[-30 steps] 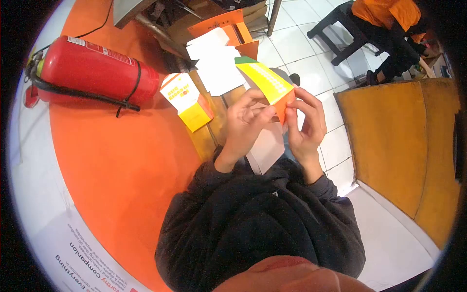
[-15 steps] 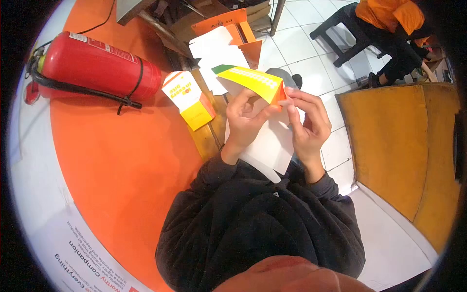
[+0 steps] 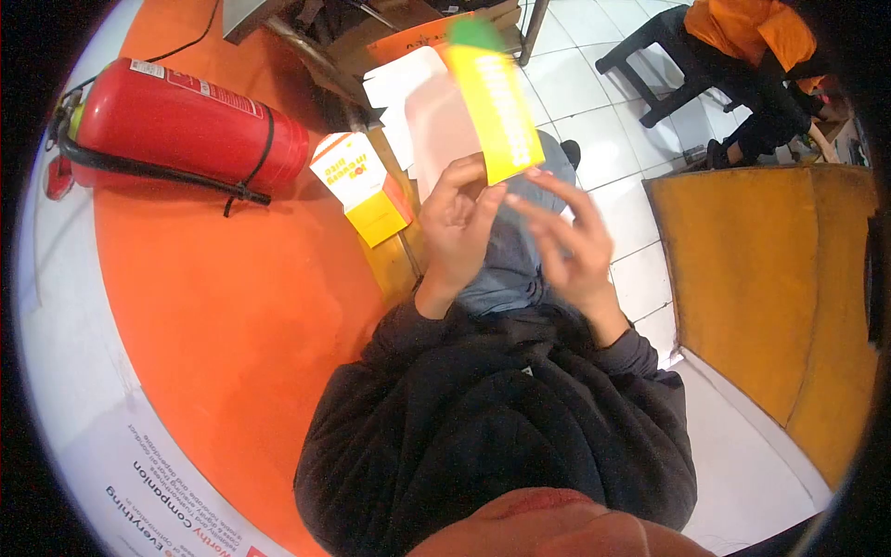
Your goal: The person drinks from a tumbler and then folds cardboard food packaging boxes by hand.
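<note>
A printed carton, yellow with a green end, is raised above my lap, its far end blurred. My left hand pinches its lower edge between thumb and fingers. My right hand is beside the carton's lower right corner, fingers apart and blurred, one fingertip at the edge. A pale inner face of the card shows left of the yellow panel. To the left, a white and yellow carton lies on the wooden bench. White card pieces lie beyond my left hand.
A red fire extinguisher lies on the orange surface at left. An orange box is at the back. Wooden panels stand at right. Another person in orange and black is beside a black stool at upper right.
The carton has tilted up and away from my lap, its green end swinging forward. My right hand's fingers have loosened and spread. My left hand still holds the carton.
</note>
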Demonstrator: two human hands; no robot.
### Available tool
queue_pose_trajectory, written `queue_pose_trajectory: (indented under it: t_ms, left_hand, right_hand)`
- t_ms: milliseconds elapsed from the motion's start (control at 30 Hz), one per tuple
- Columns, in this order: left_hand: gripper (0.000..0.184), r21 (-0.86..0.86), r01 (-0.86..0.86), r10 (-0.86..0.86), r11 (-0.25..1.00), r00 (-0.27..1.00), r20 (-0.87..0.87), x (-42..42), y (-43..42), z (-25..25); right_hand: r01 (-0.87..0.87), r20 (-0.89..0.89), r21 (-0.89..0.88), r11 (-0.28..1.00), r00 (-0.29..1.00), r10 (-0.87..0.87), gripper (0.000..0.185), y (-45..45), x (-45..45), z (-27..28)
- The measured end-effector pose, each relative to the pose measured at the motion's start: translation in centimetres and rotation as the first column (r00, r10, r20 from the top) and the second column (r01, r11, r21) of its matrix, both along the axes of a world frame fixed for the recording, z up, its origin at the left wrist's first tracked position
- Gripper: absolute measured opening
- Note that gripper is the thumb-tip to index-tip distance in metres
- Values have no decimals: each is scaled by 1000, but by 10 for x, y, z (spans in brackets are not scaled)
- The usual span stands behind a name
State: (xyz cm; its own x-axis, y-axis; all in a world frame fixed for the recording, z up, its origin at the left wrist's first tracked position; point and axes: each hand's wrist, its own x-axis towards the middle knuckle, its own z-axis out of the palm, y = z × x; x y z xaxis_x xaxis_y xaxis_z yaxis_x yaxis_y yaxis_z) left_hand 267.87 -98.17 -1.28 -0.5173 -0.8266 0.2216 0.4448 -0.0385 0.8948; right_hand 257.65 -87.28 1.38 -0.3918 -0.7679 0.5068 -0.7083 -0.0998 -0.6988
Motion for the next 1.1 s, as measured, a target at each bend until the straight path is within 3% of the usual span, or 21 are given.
queue_pose_trajectory:
  t_ms: [67,100,133,167,200,267,333,367,433,467,533,567,667,700,800,833,900,933,1000,1100]
  left_hand:
    - [19,38,-34,31,999,996,89,11,-3,-2]
    - [17,41,-48,44,998,994,97,15,-4,-2]
    - [16,137,20,-15,990,999,-35,16,-5,-2]
    - [17,222,98,-60,970,983,-171,17,-7,-1]
    - [17,294,185,-91,938,948,-305,19,-9,-1]
    - [17,372,187,-95,909,963,-251,24,-14,-3]
    - [17,451,174,-91,876,976,-200,32,-21,-8]
    - [18,378,155,-126,913,987,-100,38,-30,-13]
    - [21,221,145,-171,964,980,105,42,-48,-14]
    - [21,13,90,-90,996,969,230,42,-49,-13]
    - [23,-408,50,133,912,903,409,30,-51,25]
    - [23,-362,173,27,916,873,486,34,-46,37]
    - [19,-478,253,65,841,830,554,31,-30,49]
    - [17,-379,152,55,913,874,483,30,-23,43]
    - [16,-313,-147,243,938,925,292,27,-11,26]
    - [15,-397,-150,290,906,902,320,27,-12,20]
    - [15,-556,-151,398,817,845,356,25,-18,11]
    - [15,-558,-31,309,829,857,412,26,-21,11]
    - [18,-537,207,132,817,841,525,28,-23,15]
    - [15,-331,224,-31,917,865,501,35,-23,17]
  right_hand:
    - [141,77,6,990,987,-141,33,4,-15,2]
    - [171,260,-91,981,955,-142,36,-7,-18,4]
    - [216,433,-180,960,894,-120,40,-18,-21,5]
    - [74,290,35,997,954,-81,45,-10,-33,-2]
    - [-34,540,-24,999,841,42,42,-16,-27,1]
    - [-280,618,5,960,755,217,43,-18,-32,6]
    - [-311,734,-40,950,636,239,35,-19,-30,9]
    - [-323,786,-61,945,568,245,31,-18,-28,10]
    - [-390,706,57,919,666,239,24,-15,-29,5]
    - [-413,661,118,903,712,239,20,-13,-29,4]
    - [-361,606,143,921,768,207,17,-16,-22,9]
    - [-352,596,170,921,780,188,16,-15,-21,13]
    - [-220,594,142,965,799,94,13,-15,-11,17]
    - [-150,604,111,982,795,54,12,-15,-6,17]
    - [11,337,54,999,941,-28,16,-13,6,13]
    - [30,140,-64,997,990,-21,16,-14,9,5]
    - [-15,-35,-187,982,999,8,15,-17,11,-4]
    - [-50,-126,-250,967,992,18,15,-21,10,-6]
    - [-143,-112,-219,965,986,121,20,-26,9,-5]
    - [-194,-32,-150,969,981,192,25,-28,13,-5]
